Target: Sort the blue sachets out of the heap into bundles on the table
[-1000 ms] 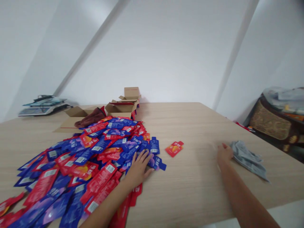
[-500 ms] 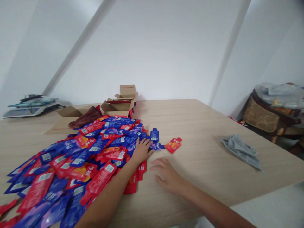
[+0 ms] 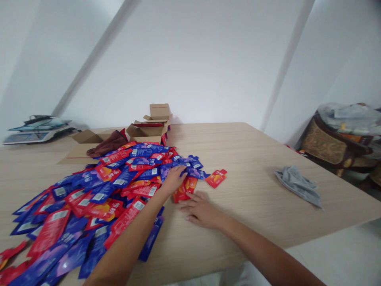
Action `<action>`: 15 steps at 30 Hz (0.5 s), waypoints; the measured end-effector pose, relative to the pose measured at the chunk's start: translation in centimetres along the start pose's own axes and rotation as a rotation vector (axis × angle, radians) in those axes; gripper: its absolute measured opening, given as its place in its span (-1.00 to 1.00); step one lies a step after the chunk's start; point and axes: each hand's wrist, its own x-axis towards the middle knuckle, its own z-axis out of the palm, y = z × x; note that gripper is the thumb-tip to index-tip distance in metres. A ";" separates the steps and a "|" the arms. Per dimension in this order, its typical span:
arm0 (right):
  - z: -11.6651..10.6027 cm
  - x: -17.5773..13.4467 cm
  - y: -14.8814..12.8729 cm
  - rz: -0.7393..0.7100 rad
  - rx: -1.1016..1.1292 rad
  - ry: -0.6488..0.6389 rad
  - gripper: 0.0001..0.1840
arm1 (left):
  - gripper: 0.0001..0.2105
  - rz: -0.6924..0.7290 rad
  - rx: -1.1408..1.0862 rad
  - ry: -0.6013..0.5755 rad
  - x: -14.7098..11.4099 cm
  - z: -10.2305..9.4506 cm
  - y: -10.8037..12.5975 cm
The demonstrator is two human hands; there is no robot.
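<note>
A large heap of flat red and blue sachets (image 3: 119,182) with spouted tops spreads across the left half of the table. My left hand (image 3: 175,179) rests at the heap's right edge, its fingers loosely bent over blue sachets; its fingertips are partly hidden. Just below and right of it lies a red sachet with an orange print (image 3: 189,185). My right hand (image 3: 201,210) is low over the table with fingers stretched, their tips at the lower end of that sachet. A single red sachet (image 3: 216,178) lies apart to the right.
Open cardboard boxes (image 3: 147,133) stand behind the heap, one with a dark brown cloth (image 3: 108,143) on it. A grey cloth (image 3: 297,184) lies at the right on the wooden table (image 3: 253,151). Beyond the right edge is a patterned chair (image 3: 324,139) loaded with bags.
My left hand has drawn back slightly, and my right hand has shifted left and down to the red sachet. Sachets at the heap's right edge have been rearranged; a blue one now shows beneath my left forearm.
</note>
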 end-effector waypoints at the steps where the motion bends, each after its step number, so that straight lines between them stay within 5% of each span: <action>1: -0.1 -0.1 0.6 0.039 -0.004 0.045 -0.64 | -0.65 -0.018 0.000 0.010 -0.5 -0.2 -0.2; 7: 0.3 -0.9 5.5 0.435 -0.062 0.349 -0.76 | -0.65 -0.130 0.081 0.081 -1.5 -0.1 -0.9; 15: -1.1 -1.2 11.3 0.633 -0.164 0.354 -0.69 | -0.63 -0.154 0.067 0.105 -2.6 -3.3 -1.8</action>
